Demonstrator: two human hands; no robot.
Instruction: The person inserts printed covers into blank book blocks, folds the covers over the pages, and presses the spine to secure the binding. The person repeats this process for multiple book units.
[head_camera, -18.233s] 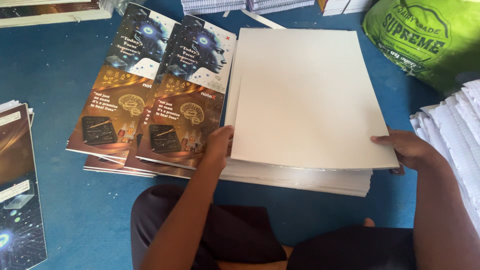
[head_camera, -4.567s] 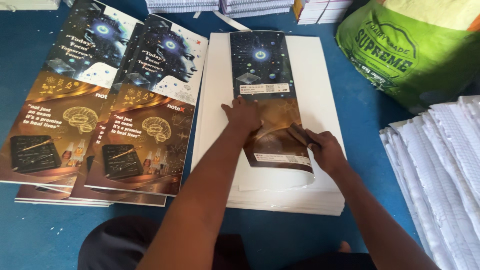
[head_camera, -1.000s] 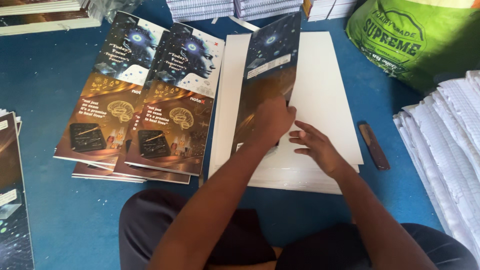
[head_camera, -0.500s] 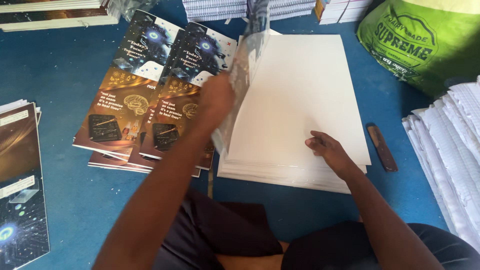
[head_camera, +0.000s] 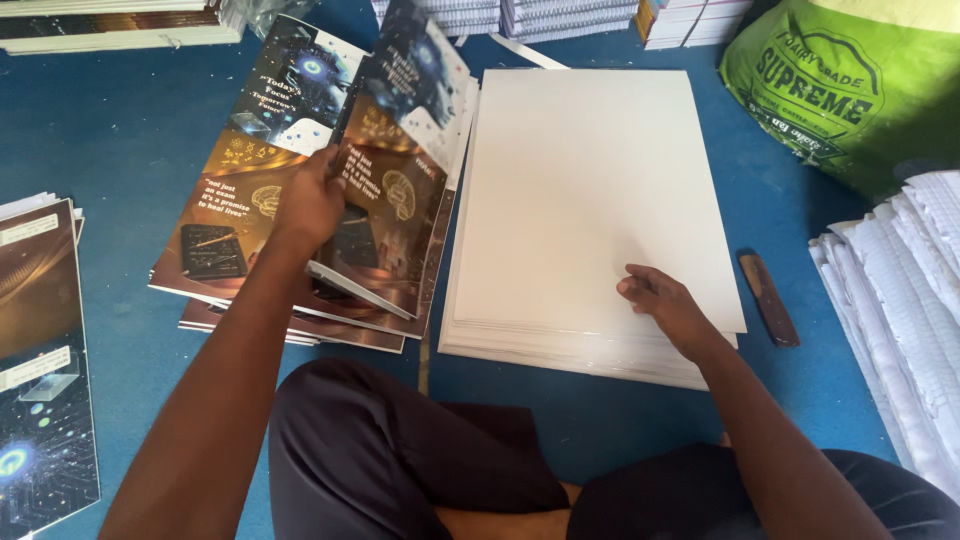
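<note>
The printed cover sheet (head_camera: 385, 215) is in the air, just above the pile of printed covers (head_camera: 250, 200) on the blue floor (head_camera: 120, 130). It is bent and tilted, with its far end blurry. The left hand (head_camera: 310, 205) pinches it by its near edge, so its grip is closed on the sheet. The right hand (head_camera: 665, 305) lies flat on the stack of white sheets (head_camera: 590, 200), fingers loose, holding nothing.

The sheet is thin and floppy. Held only at one edge, it could fold or crease. It could also land crooked on the pile, and then the edges would not line up. If the pinch slips, the sheet could slide off onto the floor.

A small brown tool (head_camera: 768, 298) lies beside the white stack. A green sack (head_camera: 840, 90) sits in the far corner, and lined paper bundles (head_camera: 900, 300) lie at the right.
</note>
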